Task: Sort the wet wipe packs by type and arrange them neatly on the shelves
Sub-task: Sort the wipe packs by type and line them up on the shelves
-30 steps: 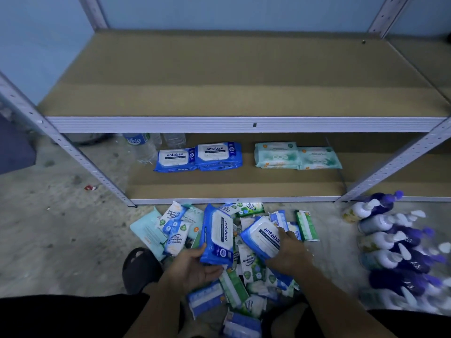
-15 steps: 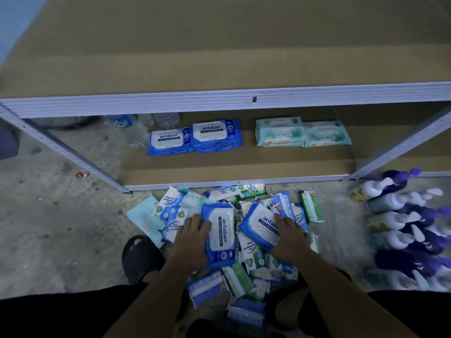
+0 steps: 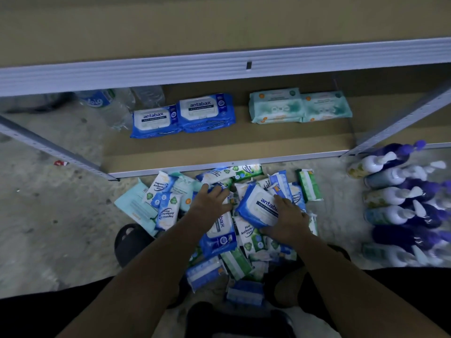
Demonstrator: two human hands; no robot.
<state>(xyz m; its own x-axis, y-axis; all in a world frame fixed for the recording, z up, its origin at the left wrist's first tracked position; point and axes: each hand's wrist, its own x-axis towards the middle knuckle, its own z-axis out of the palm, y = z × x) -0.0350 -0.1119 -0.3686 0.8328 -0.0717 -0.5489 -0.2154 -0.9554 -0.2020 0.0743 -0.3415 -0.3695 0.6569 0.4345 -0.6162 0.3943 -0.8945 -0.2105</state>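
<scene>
While our right hand grasps one blue antabax pack atop the floor pile and our left hand lies spread on a second blue pack, grip not discernible, we should lift both level and square them onto the blue stacks at the left of the lower shelf.

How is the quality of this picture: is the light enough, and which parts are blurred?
Head view: dim, bluish light throughout; antabax packs on the lower shelf are readable; pump bottles at the right edge are smeared; forearms at the bottom are dark and soft.
</scene>
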